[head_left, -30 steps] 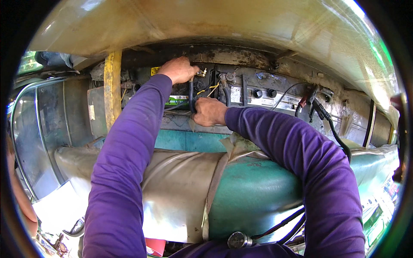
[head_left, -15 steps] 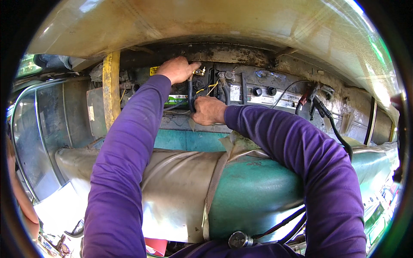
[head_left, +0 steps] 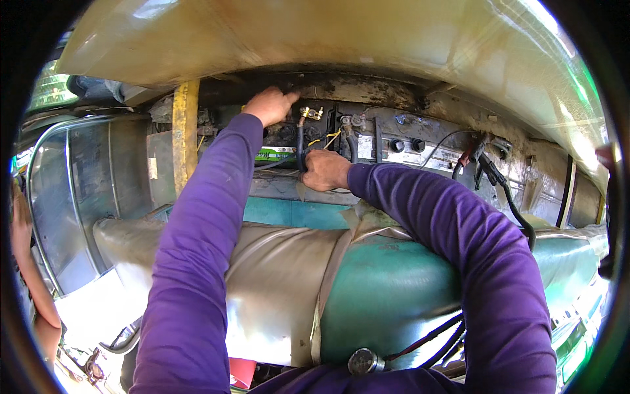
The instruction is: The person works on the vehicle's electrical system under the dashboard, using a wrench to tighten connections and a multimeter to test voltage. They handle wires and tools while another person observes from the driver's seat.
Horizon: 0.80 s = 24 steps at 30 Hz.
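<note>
My left hand point(head_left: 272, 107) is raised at the left battery's top, just left of a brass terminal clamp point(head_left: 310, 113) and apart from it; its fingertips are mostly hidden. Lower down, my right hand point(head_left: 322, 169) is closed on the black cable point(head_left: 300, 144) that runs down from that clamp. Black batteries point(head_left: 387, 128) line the grimy compartment, one with a green label point(head_left: 272, 155). Thin yellow wires point(head_left: 328, 136) lie beside another connected terminal point(head_left: 348, 122). Farther right, dark cable clamps point(head_left: 484, 151) with a heavy cable sit on the battery.
A yellow post point(head_left: 186, 138) stands left of the batteries, under a raised panel point(head_left: 315, 33). A padded green and tan ledge point(head_left: 394, 282) crosses below my arms, with a round gauge point(head_left: 361, 360) at its bottom. Another person's arm point(head_left: 34, 282) shows at the far left edge.
My left hand has moved slightly up and left, off the brass clamp. My right hand keeps its hold on the cable; the view has shifted slightly.
</note>
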Tool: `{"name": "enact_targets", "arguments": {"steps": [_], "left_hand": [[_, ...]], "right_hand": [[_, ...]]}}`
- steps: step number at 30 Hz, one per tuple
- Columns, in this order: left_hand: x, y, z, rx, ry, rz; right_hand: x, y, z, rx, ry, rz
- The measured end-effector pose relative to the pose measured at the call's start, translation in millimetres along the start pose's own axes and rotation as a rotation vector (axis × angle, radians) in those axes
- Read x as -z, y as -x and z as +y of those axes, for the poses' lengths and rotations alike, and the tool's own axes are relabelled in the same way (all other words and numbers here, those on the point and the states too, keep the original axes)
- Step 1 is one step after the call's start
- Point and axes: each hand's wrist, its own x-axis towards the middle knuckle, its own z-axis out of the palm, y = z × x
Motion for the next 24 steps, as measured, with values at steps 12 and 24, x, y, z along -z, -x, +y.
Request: {"name": "enact_targets", "arguments": {"steps": [12,24], "left_hand": [[-46,11,-27,-0.119,0.362,-0.005],[-46,9,-16,0.004,0.514,0.060]], "right_hand": [[3,0,-1,-0.065,-0.090,-0.044],[7,7,-12,-0.101,-0.089,0.014]]}}
